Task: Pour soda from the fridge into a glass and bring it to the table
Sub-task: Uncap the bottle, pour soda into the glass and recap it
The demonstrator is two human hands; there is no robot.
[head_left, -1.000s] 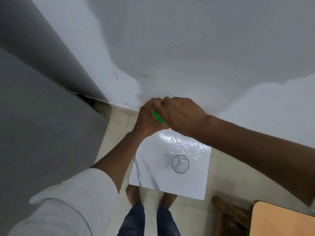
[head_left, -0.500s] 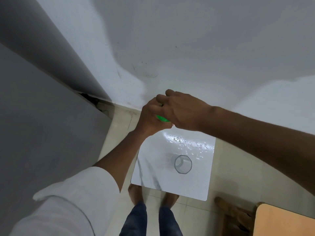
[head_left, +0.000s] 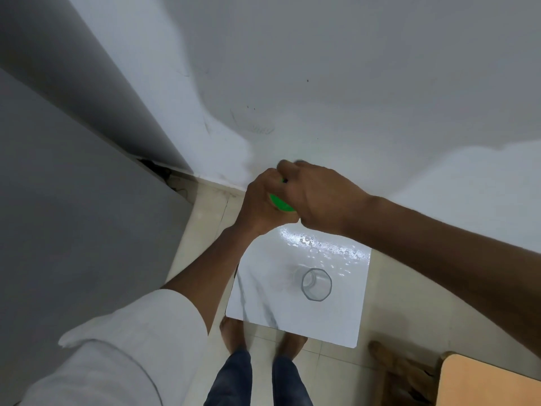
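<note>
A green soda bottle (head_left: 279, 204) shows only as a small green patch between my two hands, above the far edge of the small white table (head_left: 263, 294). My left hand (head_left: 259, 205) grips the bottle from the left. My right hand (head_left: 319, 196) is curled over the bottle's top, hiding the cap. An empty clear glass (head_left: 316, 284) with a faceted rim stands upright on the white table, below and to the right of my hands, untouched.
A grey fridge side (head_left: 73, 215) fills the left. A white wall (head_left: 322, 83) rises behind the table. A wooden table corner (head_left: 491, 382) and a wooden stool or chair part (head_left: 401, 373) sit at the lower right. My bare feet (head_left: 234, 332) stand on the tiled floor.
Both hands stay clasped on the green bottle over the table's far edge; my right hand has shifted slightly on the top. The glass has not moved.
</note>
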